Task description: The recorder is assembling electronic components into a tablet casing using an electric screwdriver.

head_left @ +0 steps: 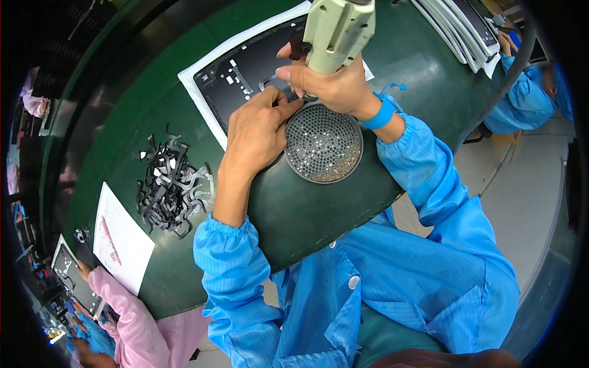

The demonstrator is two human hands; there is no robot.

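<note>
My right hand (pixel 334 86) is wrapped round a pale green electric screwdriver (pixel 339 40), held upright over the near edge of a flat black panel (pixel 211 80). My left hand (pixel 254 129) rests at that edge, its thumb and fingers drawn together close to the driver's lower end. Whatever they pinch is hidden. Just below both hands sits a round, perforated metal tray (pixel 322 144), with many small screws lying in its holes and heaped at its lower right. The panel lies on a white sheet (pixel 208 119) and carries small white and silver parts.
Left of my forearm lies a pile of black and grey strips (pixel 169 184). Beyond it are a paper sheet with a red pen (pixel 110 242) and a co-worker's pink sleeve (pixel 132 319). Stacked panels (pixel 457 34) stand far right, near another person in blue (pixel 527 101).
</note>
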